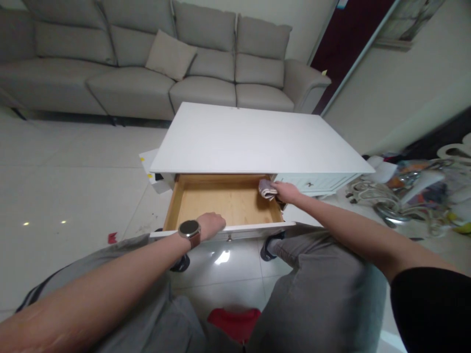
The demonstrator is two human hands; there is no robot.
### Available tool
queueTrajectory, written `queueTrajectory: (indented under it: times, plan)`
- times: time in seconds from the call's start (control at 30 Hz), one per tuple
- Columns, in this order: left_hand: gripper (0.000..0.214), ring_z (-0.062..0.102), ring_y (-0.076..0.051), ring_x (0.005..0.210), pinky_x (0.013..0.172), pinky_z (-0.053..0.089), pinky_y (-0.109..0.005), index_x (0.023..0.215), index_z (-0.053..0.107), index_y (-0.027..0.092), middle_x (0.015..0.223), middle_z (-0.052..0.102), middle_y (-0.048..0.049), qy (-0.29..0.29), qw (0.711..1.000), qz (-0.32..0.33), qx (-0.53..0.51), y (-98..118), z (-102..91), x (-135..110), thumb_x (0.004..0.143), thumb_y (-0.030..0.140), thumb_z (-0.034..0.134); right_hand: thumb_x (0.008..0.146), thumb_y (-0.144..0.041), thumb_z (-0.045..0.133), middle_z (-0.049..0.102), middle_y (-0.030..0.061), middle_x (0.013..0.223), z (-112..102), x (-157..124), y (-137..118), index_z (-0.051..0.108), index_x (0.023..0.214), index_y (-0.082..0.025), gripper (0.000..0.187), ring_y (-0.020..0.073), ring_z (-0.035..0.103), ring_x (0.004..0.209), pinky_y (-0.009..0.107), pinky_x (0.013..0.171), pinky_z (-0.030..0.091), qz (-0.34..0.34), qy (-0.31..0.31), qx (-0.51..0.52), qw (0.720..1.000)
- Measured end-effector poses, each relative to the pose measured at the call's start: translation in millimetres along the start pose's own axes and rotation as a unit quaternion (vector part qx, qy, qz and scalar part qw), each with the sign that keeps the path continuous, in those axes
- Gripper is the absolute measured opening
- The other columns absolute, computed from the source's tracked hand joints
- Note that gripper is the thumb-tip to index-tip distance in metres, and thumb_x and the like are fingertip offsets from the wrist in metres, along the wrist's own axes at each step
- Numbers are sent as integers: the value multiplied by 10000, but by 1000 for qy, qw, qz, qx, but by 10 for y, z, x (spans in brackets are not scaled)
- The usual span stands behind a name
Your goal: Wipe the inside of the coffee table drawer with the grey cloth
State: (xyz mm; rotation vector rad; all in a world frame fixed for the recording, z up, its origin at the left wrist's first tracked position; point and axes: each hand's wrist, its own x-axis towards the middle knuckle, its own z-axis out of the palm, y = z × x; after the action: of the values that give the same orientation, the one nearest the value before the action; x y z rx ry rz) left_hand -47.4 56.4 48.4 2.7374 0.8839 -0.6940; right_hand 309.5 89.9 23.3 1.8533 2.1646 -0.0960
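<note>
A wooden drawer [217, 201] is pulled out of a white cabinet [250, 142], its bare floor showing. My left hand [212, 224], below a wrist watch, rests with curled fingers on the top edge of the drawer's white front [257, 227]. In my right hand [287, 192] is a folded cloth [267, 189], greyish purple with a pale striped edge. The hand grips it over the drawer's right side wall. Parts of the fingers are hidden behind the cloth.
Right of it is a closed drawer front [320, 183] with a knob. A grey sofa [136, 90] stands behind the cabinet. Clutter with cables [375, 191] lies on the floor at right. A white box [158, 185] is at the cabinet's left; a red stool [235, 321] shows between my legs.
</note>
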Motion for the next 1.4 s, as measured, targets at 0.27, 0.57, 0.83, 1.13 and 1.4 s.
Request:
queueTrajectory:
  times: [0.27, 0.57, 0.83, 1.13, 1.4]
  plan:
    - [353, 721, -281, 1047, 848, 566, -359, 1022, 778, 148, 1061, 761, -178, -19, 999, -22, -14, 54, -50, 23, 895, 25, 473, 959, -116, 420, 628, 234, 1325, 287, 537, -425, 709, 1253, -159, 414, 416, 421, 1378, 501, 958, 469, -45, -77, -102, 991]
    - [355, 720, -315, 1050, 852, 580, -395, 1035, 776, 96, 1050, 755, -207, 1, 999, -31, -20, 84, -12, -10, 912, 9, 455, 862, -128, 620, 689, 247, 1224, 216, 964, -374, 750, 1170, -133, 334, 355, 641, 1155, 455, 937, 502, -44, -118, -92, 988]
    - [341, 720, -337, 1054, 835, 576, -402, 1016, 774, 97, 1057, 752, -214, -18, 999, -29, -38, 98, -26, -14, 878, -12, 481, 513, -62, 786, 755, 207, 978, 368, 895, -736, 774, 841, -114, 332, 366, 683, 1061, 466, 928, 521, -44, -250, -81, 964]
    - [292, 720, -338, 1062, 862, 582, -421, 998, 771, 148, 1075, 756, -197, -42, 998, -3, -46, 63, 38, 99, 826, 20, 573, 520, -91, 668, 732, 104, 740, 47, 618, -585, 759, 771, -88, 267, 252, 671, 716, 327, 673, 513, -69, -344, 28, 936]
    - [306, 703, -306, 1095, 922, 565, -400, 1017, 765, 195, 1125, 754, -147, -43, 998, 7, -43, -6, 32, 74, 749, 56, 713, 596, -121, 606, 765, 99, 982, -305, 116, -412, 755, 1026, -127, 456, 227, 678, 839, 251, 631, 461, -142, -308, 125, 932]
